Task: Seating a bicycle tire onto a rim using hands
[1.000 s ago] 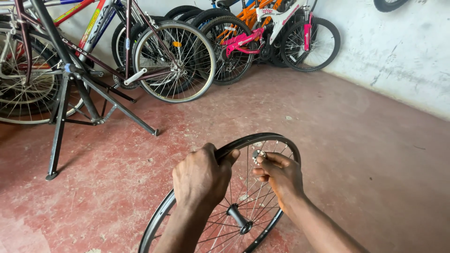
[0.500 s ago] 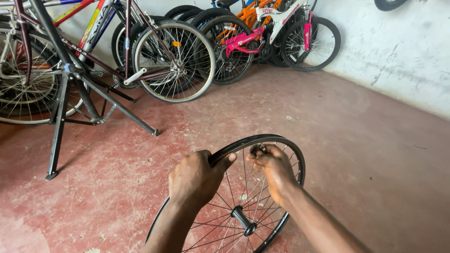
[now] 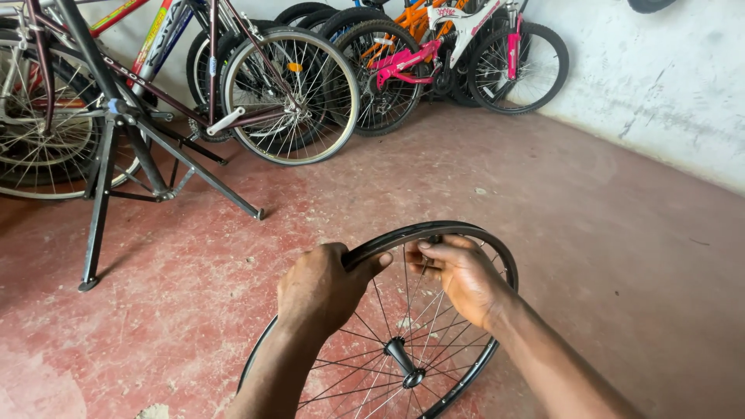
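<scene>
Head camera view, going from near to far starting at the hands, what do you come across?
Wheel hub → left hand and right hand gripping the bicycle wheel's rim → bare red floor → silver-rimmed bicycle wheel → orange and pink bicycles leaning by the wall.

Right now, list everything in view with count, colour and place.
bicycle wheel: one, black rim, silver spokes, upright on floor, front centre
repair stand: one, black, left
parked bicycles: several, exact count unclear; maroon, orange, pink-and-white; along back wall
floor: red, worn
wall: whitish, right
left hand: gripping the wheel's top edge
right hand: fingers pinching at the rim's top
</scene>
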